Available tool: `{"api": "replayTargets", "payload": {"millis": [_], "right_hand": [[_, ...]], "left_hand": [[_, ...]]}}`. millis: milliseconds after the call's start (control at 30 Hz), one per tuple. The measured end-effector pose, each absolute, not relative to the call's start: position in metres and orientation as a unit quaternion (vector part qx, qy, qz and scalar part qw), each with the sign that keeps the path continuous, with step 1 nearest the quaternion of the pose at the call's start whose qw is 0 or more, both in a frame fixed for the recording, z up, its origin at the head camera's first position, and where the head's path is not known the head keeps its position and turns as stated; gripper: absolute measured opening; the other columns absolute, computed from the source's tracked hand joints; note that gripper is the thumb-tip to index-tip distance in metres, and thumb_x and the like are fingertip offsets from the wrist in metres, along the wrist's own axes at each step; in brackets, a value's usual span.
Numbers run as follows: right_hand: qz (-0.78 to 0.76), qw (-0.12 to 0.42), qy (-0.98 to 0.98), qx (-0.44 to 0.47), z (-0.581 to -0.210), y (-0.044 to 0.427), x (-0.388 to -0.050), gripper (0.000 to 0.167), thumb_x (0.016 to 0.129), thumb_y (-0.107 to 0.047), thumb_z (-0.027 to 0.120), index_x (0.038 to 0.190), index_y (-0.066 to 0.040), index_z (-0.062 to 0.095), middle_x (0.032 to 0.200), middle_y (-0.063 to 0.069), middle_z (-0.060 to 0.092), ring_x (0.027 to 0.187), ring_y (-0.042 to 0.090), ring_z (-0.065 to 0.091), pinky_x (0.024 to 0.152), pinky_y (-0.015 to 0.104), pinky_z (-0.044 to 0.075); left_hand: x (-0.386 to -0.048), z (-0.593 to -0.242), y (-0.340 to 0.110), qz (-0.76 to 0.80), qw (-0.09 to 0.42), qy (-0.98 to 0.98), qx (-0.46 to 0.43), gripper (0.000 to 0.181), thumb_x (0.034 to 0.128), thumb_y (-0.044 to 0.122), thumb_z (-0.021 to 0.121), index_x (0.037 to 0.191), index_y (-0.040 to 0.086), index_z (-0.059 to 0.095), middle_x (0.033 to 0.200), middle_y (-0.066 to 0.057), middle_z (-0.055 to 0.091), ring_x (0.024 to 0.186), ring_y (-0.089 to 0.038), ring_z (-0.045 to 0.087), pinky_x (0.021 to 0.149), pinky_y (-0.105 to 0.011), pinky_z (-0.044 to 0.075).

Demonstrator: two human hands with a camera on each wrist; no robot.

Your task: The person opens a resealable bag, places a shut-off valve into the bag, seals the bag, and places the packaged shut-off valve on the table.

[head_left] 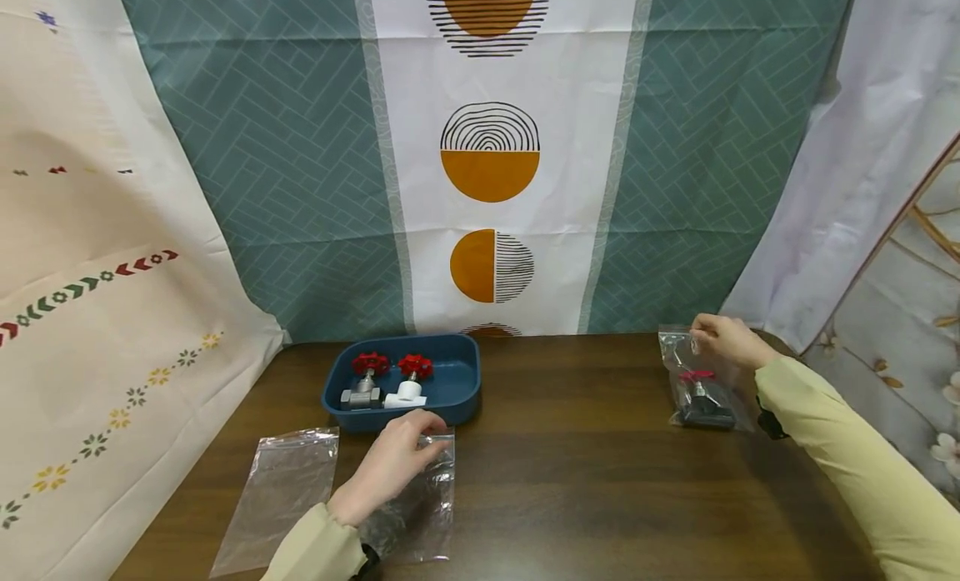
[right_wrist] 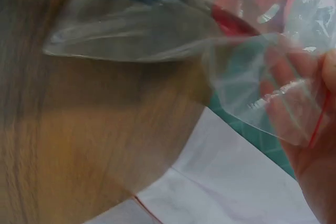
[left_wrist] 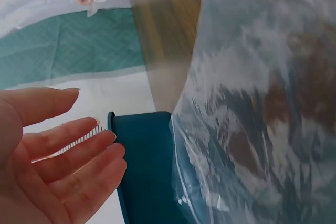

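On the right of the table, my right hand (head_left: 727, 339) pinches the upper edge of a clear zip-lock bag (head_left: 672, 356). Inside this bag is a valve with a red handwheel (head_left: 697, 375) and a dark body. The right wrist view shows the bag's film (right_wrist: 252, 95) in front of my palm, with the thumb at its edge. My left hand (head_left: 393, 460) is over another clear zip-lock bag (head_left: 442, 514), close to the front of a blue tray (head_left: 461, 381). In the left wrist view, its fingers (left_wrist: 84, 156) are loosely spread with nothing between them.
In the tray's left part lie a metal valve (head_left: 363, 393) and a white valve (head_left: 408, 393), both with red handwheels. Another clear zip-lock bag (head_left: 281, 489) lies flat at the front left. A patterned curtain (head_left: 315, 189) hangs along the table's back edge.
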State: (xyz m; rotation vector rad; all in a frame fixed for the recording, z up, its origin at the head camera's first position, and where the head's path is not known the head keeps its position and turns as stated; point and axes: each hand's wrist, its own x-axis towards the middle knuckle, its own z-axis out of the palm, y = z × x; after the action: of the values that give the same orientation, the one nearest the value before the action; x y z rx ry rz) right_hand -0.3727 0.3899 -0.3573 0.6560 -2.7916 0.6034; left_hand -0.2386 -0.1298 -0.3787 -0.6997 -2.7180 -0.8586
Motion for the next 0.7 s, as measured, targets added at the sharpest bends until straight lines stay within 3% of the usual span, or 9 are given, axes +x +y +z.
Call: {"api": "replayTargets", "payload": {"millis": [233, 700], "right_hand": [[0.171, 0.096, -0.970, 0.144, -0.363, 0.385, -0.370, 0.022, 0.091, -0.020, 0.056, 0.097, 0.000, 0.064, 0.084, 0.009, 0.063, 0.074, 0.029, 0.059, 0.059, 0.048, 0.045], [0.167, 0.090, -0.973, 0.129, -0.364, 0.378, -0.368, 0.023, 0.091, -0.017, 0.056, 0.098, 0.004, 0.063, 0.087, 0.016, 0.062, 0.078, 0.034, 0.058, 0.062, 0.050, 0.044]], "left_hand": [[-0.239, -0.384, -0.133, -0.232, 0.148, -0.939, -0.207, 0.021, 0.0750, 0.017, 0.074, 0.089, 0.006, 0.063, 0.084, 0.000, 0.051, 0.063, -0.010, 0.043, 0.051, -0.026, 0.039], [-0.239, -0.394, -0.149, -0.186, 0.176, -0.956, -0.146, 0.028, 0.0734, 0.020, 0.076, 0.091, 0.003, 0.062, 0.084, -0.005, 0.051, 0.065, -0.015, 0.047, 0.050, -0.030, 0.041]]}}
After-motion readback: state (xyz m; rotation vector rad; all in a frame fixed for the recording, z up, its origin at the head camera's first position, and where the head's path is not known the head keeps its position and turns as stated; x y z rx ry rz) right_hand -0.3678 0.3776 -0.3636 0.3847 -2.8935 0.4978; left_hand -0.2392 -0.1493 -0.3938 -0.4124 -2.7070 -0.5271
